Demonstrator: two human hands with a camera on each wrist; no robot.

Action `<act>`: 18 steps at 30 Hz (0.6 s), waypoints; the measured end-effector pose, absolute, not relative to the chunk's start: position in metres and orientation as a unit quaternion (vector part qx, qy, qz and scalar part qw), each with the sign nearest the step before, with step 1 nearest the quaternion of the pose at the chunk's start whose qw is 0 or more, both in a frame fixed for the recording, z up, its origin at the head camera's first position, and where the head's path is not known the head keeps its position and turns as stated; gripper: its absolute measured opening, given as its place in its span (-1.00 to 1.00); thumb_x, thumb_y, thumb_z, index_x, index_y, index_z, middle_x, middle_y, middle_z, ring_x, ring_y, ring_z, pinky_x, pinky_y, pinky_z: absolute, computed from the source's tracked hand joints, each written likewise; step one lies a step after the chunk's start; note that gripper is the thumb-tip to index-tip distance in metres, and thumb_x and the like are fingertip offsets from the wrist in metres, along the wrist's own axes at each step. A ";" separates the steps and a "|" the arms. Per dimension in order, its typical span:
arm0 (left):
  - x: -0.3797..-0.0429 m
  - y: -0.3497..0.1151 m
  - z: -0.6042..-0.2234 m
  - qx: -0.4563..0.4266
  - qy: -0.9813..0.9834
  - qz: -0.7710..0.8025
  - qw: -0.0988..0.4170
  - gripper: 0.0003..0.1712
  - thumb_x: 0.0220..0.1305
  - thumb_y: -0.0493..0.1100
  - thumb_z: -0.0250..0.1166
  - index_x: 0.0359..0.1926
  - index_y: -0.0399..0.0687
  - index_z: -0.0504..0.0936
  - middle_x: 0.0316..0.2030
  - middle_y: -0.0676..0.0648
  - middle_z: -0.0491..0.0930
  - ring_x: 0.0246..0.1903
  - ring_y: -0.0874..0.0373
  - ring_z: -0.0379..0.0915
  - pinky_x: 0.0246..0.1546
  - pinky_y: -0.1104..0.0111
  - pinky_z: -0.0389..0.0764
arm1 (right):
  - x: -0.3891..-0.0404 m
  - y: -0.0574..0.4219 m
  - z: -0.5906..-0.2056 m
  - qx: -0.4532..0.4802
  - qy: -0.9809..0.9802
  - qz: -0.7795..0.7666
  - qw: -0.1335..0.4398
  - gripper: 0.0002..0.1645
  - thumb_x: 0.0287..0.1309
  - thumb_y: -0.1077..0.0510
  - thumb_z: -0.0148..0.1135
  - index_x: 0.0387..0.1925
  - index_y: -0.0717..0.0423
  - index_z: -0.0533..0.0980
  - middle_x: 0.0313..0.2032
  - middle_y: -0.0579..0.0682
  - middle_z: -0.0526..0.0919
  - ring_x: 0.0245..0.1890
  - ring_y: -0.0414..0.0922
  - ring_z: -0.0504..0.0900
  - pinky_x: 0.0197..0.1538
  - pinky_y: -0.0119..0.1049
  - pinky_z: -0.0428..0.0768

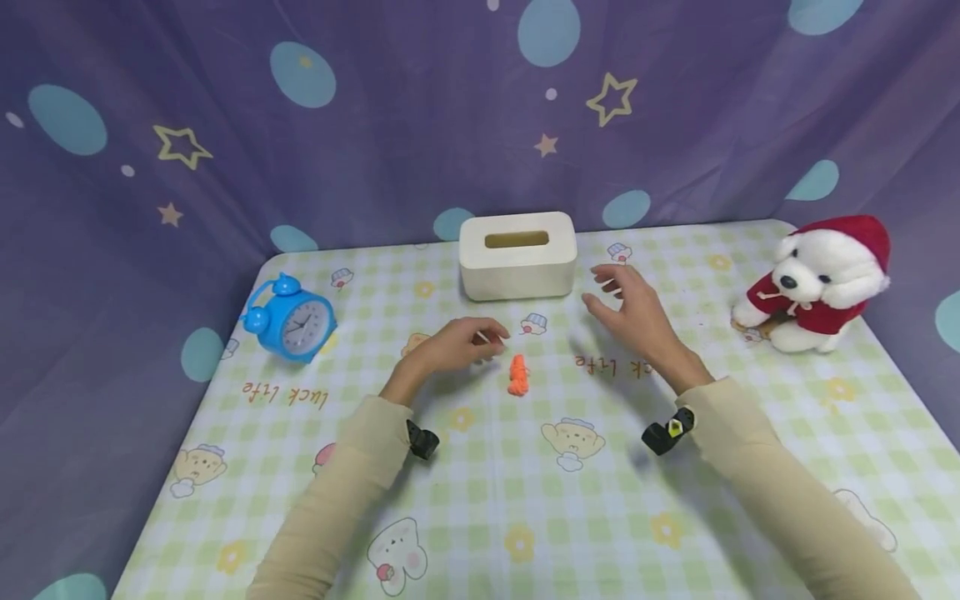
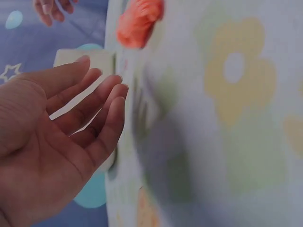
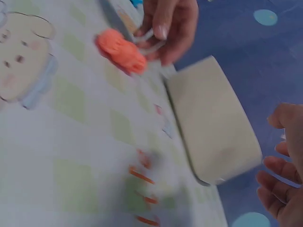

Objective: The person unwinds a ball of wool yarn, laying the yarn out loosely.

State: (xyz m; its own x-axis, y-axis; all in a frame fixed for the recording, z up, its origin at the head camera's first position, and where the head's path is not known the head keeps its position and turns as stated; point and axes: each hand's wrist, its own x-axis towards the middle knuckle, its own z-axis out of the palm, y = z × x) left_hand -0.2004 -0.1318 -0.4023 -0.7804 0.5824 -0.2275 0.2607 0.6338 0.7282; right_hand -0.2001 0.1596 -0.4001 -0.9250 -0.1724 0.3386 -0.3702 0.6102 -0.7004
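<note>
We see a small orange bundle (image 1: 518, 377) lying on the checked surface (image 1: 450, 500), roughly midway between its left and right edges. It looks like gathered cord or soft stuff, so we judge it light, pliable, hard to break and not very slippery; a pinch across its narrow middle should suit. Just beside it, toward the left edge, hovers the left hand (image 1: 459, 345), fingers loosely bent and grasping nothing. The right hand (image 1: 628, 308) hangs nearer the far edge, beside a white slotted box (image 1: 517, 279), its fingers likewise relaxed and bare. Toward the far left corner stands a blue alarm clock (image 1: 296, 321); near the far right corner sits a plush dog (image 1: 832, 279). The near edge is cut off, the bundle's underside is hidden, its material is too blurred to confirm, and we cannot tell what the box contains.
</note>
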 end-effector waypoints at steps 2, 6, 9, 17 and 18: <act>-0.200 -0.127 -0.406 0.251 0.871 0.350 0.237 -0.66 0.37 -0.19 0.18 0.13 -0.13 0.55 -0.07 -0.10 0.61 -0.16 0.09 0.56 -0.24 0.41 0.58 | -0.195 0.155 -0.405 0.158 -0.888 0.418 0.106 -0.50 0.22 0.13 0.23 0.15 0.23 0.41 -0.01 0.17 0.52 -0.04 0.08 0.53 0.05 0.02 0.52; -0.199 -0.117 -0.411 0.269 0.867 0.343 0.244 -0.66 0.36 -0.20 0.19 0.13 -0.11 0.56 -0.05 -0.08 0.62 -0.12 0.14 0.50 -0.12 0.40 0.54 | -0.189 0.150 -0.411 0.166 -0.885 0.425 0.092 -0.50 0.23 0.11 0.23 0.15 0.22 0.40 0.00 0.15 0.52 -0.03 0.07 0.52 0.05 0.02 0.52; -0.200 -0.113 -0.414 0.275 0.866 0.338 0.244 -0.67 0.34 -0.22 0.21 0.11 -0.08 0.59 -0.05 -0.04 0.62 -0.11 0.16 0.48 -0.02 0.36 0.51 | -0.187 0.148 -0.414 0.171 -0.883 0.428 0.090 -0.50 0.22 0.10 0.24 0.14 0.22 0.41 0.01 0.15 0.52 -0.02 0.06 0.52 0.05 0.01 0.53; -0.203 -0.109 -0.417 0.261 0.871 0.331 0.251 -0.81 0.31 -0.21 0.24 -0.09 0.00 0.67 -0.12 0.04 0.63 -0.11 0.21 0.45 0.04 0.34 0.48 | -0.185 0.148 -0.419 0.175 -0.882 0.429 0.085 -0.51 0.22 0.12 0.24 0.14 0.20 0.41 0.01 0.14 0.52 -0.02 0.03 0.52 0.05 -0.01 0.53; -0.203 -0.109 -0.418 0.259 0.871 0.333 0.253 -0.84 0.30 -0.20 0.25 -0.12 0.00 0.68 -0.15 0.04 0.63 -0.13 0.20 0.45 0.01 0.34 0.48 | -0.184 0.148 -0.420 0.176 -0.882 0.430 0.083 -0.51 0.22 0.12 0.24 0.14 0.20 0.41 0.01 0.14 0.52 -0.02 0.03 0.52 0.05 0.00 0.53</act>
State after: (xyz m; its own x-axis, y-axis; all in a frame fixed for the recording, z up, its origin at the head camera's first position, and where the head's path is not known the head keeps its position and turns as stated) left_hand -0.2033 -0.1085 -0.4176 -0.7375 0.6197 -0.2685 0.2827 0.6444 0.7105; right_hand -0.1845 0.1477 -0.4196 -0.9240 -0.2393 0.2982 -0.3823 0.5689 -0.7282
